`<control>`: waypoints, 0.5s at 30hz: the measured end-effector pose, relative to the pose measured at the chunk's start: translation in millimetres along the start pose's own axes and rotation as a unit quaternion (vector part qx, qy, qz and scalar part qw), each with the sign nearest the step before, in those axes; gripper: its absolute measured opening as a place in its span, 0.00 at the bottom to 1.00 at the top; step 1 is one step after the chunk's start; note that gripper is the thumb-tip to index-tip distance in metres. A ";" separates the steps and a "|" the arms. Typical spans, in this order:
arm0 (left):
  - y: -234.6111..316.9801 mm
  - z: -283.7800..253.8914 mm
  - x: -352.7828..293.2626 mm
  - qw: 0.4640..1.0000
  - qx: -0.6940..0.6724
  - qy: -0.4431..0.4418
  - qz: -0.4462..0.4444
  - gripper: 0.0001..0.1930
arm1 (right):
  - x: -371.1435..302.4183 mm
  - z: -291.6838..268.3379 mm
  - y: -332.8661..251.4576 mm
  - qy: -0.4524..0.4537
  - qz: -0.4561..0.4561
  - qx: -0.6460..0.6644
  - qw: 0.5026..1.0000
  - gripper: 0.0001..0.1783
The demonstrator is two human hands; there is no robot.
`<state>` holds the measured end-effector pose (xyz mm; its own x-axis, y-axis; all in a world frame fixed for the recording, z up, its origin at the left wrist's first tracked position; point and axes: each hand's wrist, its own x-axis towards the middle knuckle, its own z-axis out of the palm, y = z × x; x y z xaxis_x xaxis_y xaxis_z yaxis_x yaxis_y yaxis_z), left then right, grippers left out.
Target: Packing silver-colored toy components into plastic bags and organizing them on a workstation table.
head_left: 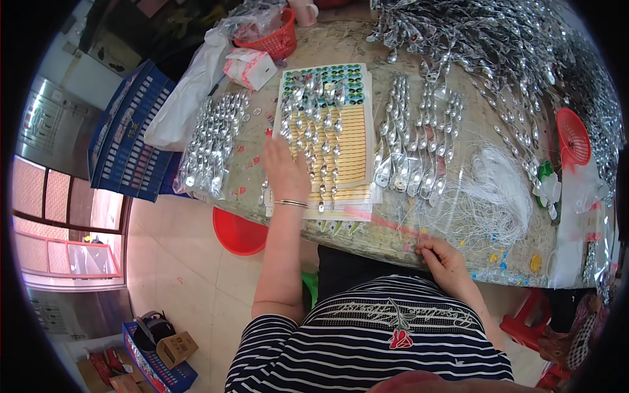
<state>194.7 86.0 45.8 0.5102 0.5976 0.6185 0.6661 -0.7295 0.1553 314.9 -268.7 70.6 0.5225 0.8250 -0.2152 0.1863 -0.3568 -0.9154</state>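
My left hand [285, 171], with a bangle at its wrist, is over the left edge of a stack of sticker sheets [354, 154]. Its fingers are stretched out and slightly blurred, the thumb apart. Several silver bead strands [325, 152] lie on the sheets just right of that hand; whether it touches any is unclear. At the table's front edge my right hand [444, 261] is closed in a pinch. What it holds is too small to make out. Thin white threads [496, 196] spread on the table above it, some loose ends reaching toward the fingers.
Silver strands in clear packs [216, 141] lie at left, with more strands [419, 134] right of the sheets. A large silver heap [485, 39] covers the far right. Around stand a red basket [272, 40], a tissue pack [250, 68], blue crates [131, 131] and a red basin [239, 232].
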 end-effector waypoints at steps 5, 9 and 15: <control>-26.2 -12.8 16.7 0.968 -0.042 -0.185 -0.167 0.24 | 0.1 -0.8 0.5 0.017 -0.015 -0.022 1.000 0.08; -46.2 0.4 18.4 0.984 -0.015 -0.145 -0.101 0.18 | -1.4 -2.3 -4.9 0.006 -0.018 -0.043 0.999 0.08; -47.8 -5.3 25.3 0.992 -0.091 -0.018 -0.080 0.14 | -2.8 -2.8 -2.2 0.033 -0.038 -0.066 0.997 0.08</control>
<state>172.8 134.2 58.0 0.4263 0.7203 0.5472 0.6336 -0.6695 0.3877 315.4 -271.4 74.2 0.5555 0.8228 -0.1201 0.3335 -0.3527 -0.8743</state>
